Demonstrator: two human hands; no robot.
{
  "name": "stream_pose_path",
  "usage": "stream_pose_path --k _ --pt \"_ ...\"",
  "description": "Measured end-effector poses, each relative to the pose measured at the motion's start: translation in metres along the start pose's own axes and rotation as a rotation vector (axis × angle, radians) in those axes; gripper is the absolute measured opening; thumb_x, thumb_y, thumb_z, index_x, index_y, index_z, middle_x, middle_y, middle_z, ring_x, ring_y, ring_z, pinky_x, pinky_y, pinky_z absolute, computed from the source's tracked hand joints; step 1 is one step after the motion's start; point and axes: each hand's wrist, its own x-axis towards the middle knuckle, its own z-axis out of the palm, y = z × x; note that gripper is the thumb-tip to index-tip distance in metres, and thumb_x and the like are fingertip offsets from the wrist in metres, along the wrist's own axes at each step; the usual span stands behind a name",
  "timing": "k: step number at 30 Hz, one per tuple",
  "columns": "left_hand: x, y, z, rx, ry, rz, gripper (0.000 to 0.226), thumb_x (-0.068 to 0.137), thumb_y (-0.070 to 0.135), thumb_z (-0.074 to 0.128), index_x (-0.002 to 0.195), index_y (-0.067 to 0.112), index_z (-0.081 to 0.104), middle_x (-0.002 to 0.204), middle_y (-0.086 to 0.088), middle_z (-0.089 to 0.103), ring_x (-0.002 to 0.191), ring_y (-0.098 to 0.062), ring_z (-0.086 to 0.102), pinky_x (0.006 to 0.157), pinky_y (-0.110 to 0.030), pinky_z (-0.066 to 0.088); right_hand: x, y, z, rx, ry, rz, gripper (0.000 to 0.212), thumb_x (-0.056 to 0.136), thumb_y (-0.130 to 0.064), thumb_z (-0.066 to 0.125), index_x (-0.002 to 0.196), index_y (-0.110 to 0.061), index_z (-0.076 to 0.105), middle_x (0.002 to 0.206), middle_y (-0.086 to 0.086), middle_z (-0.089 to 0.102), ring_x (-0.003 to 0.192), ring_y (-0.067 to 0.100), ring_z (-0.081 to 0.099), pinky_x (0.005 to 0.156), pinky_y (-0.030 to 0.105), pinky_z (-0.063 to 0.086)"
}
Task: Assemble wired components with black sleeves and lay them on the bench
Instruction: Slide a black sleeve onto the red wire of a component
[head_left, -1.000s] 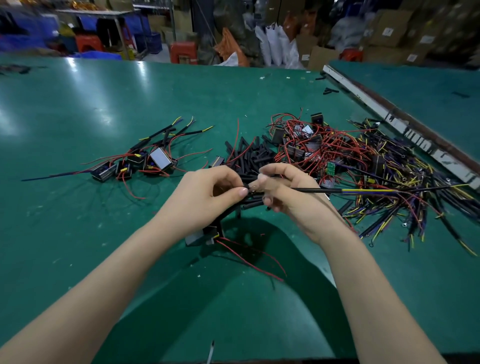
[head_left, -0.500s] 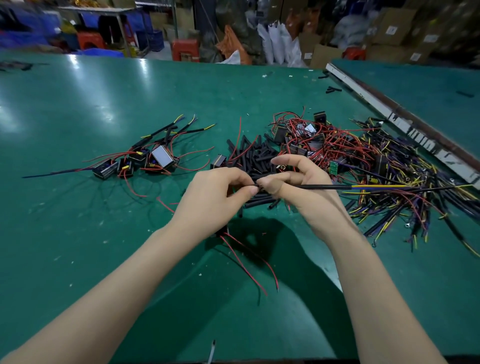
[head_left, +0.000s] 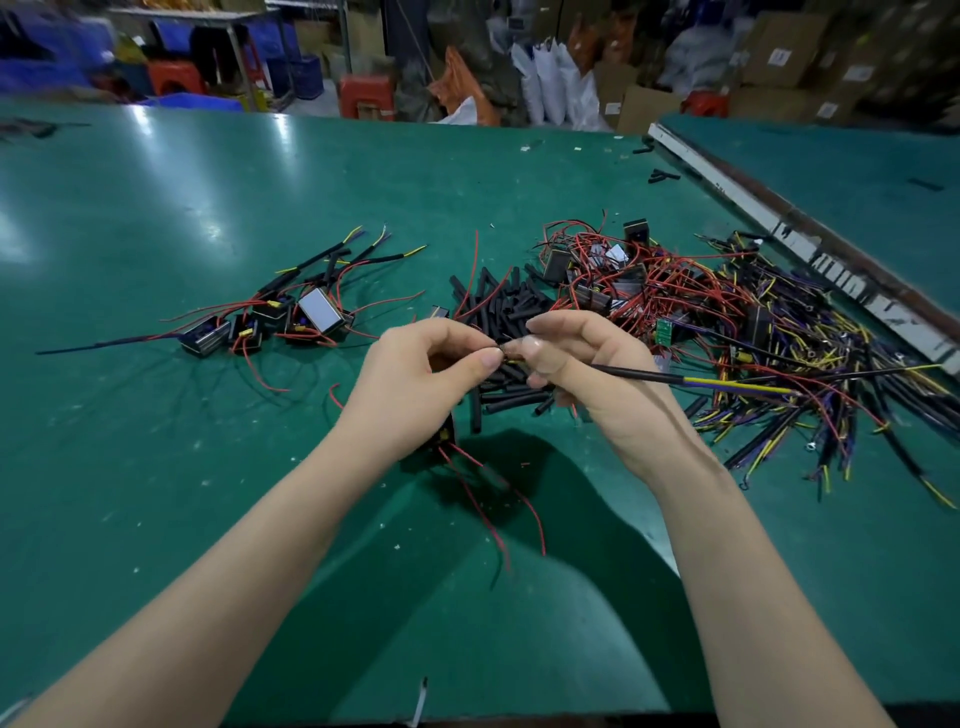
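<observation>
Sleeved wire (head_left: 644, 375) pinched in right hand (head_left: 582, 384) fingers, left hand (head_left: 415, 384) pinching its tip above the bench (head_left: 156, 467).

a factory workshop: green bench (head_left: 208, 519), stacked cardboard boxes (head_left: 779, 57), heaped wires (head_left: 779, 353).

One camera on my head looks forward and down across the green-matted workbench (head_left: 208, 467), close above my forearms, its near edge at the bottom of view.
</observation>
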Motion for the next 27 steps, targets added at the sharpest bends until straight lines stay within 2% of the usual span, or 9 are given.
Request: stream_pose_path --k 2,5,10,13,16,20,25,27 --pt "-0.002 -0.001 0.0 -0.047 -0.012 -0.013 0.016 0.083 0.016 0.072 0.076 0.03 0.067 0.069 0.013 0.067 0.063 0.005 0.058 0.065 -0.01 0.045 0.0 0.001 -0.001 -0.082 0.006 -0.058 0.019 0.083 -0.011 0.072 0.097 -0.02 0.063 0.086 -0.004 0.073 0.077 0.003 0.065 0.066 0.011 0.046" --pt "-0.003 0.0 0.0 -0.032 -0.086 -0.004 0.015 0.081 0.016 0.073 0.076 0.029 0.067 0.068 0.016 0.068 0.063 0.007 0.058 0.065 -0.008 0.045 0.0 0.003 0.0 -0.182 0.029 -0.131 0.023 0.084 -0.002 0.07 0.093 -0.02 0.06 0.073 -0.007 0.068 0.07 0.001 0.062 0.066 0.012 0.045" --pt "0.001 0.005 0.0 0.187 -0.142 0.057 0.009 0.08 0.024 0.074 0.079 0.03 0.069 0.076 0.017 0.07 0.068 0.004 0.061 0.07 -0.016 0.048 0.0 0.004 -0.001 -0.223 0.022 -0.171 0.028 0.085 0.002 0.067 0.093 -0.021 0.053 0.077 -0.002 0.067 0.069 0.005 0.062 0.065 0.017 0.047" --pt "0.004 0.008 0.0 0.136 -0.13 0.034 0.009 0.08 0.024 0.075 0.077 0.029 0.069 0.074 0.017 0.07 0.065 0.007 0.06 0.065 -0.011 0.045 0.0 0.005 0.002 -0.192 0.055 -0.188 0.025 0.086 -0.001 0.066 0.095 -0.021 0.054 0.085 0.004 0.067 0.076 0.007 0.062 0.071 0.02 0.048" --pt "0.003 0.008 0.001 -0.004 -0.068 -0.032 0.009 0.079 0.021 0.075 0.075 0.027 0.07 0.073 0.012 0.071 0.065 0.003 0.061 0.065 -0.011 0.046 0.001 0.004 0.003 -0.09 0.1 -0.149 0.014 0.09 -0.011 0.064 0.095 -0.021 0.057 0.091 0.007 0.068 0.072 0.003 0.061 0.065 0.014 0.046" --pt "0.001 0.009 0.005 -0.04 -0.096 -0.029 0.009 0.08 0.02 0.075 0.076 0.025 0.069 0.07 0.015 0.07 0.064 0.004 0.06 0.064 -0.009 0.046 0.003 0.006 0.003 -0.064 0.187 -0.154 0.007 0.09 -0.015 0.065 0.086 -0.019 0.06 0.077 0.0 0.066 0.061 0.004 0.057 0.058 0.015 0.045" --pt "0.003 0.016 0.012 0.127 -0.16 0.022 0.008 0.081 0.024 0.074 0.077 0.021 0.068 0.071 0.012 0.068 0.063 0.004 0.057 0.067 -0.018 0.046 0.001 0.007 0.004 -0.165 0.119 -0.24 0.01 0.088 -0.014 0.067 0.087 -0.021 0.059 0.073 0.001 0.066 0.067 0.013 0.059 0.063 0.027 0.047" --pt "0.004 0.019 0.014 0.186 -0.137 0.047 0.007 0.083 0.027 0.071 0.081 0.02 0.07 0.073 0.014 0.068 0.063 0.007 0.057 0.066 -0.014 0.044 0.002 0.008 0.003 -0.171 0.141 -0.214 0.007 0.09 -0.019 0.066 0.088 -0.021 0.059 0.074 -0.001 0.066 0.067 0.01 0.06 0.061 0.024 0.047"
